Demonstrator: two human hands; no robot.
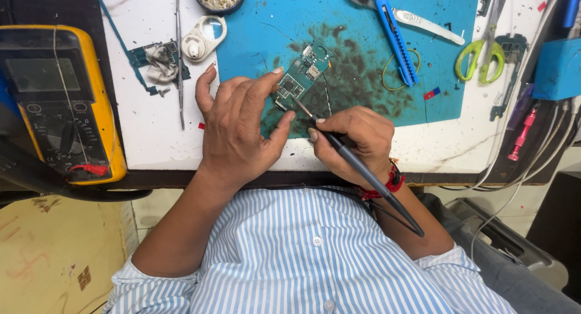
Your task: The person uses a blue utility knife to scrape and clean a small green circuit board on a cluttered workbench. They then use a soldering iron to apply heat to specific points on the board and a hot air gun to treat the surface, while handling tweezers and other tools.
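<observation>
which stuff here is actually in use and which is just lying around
In use: left hand, green circuit board, right hand, black soldering iron, blue mat.

Lying about: yellow multimeter, blue utility knife, green-handled scissors, tweezers, toothbrush.

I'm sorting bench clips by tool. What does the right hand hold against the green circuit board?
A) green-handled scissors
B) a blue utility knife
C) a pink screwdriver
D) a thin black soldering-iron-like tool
D: the right hand grips a thin black tool, tip on the circuit board.
</observation>
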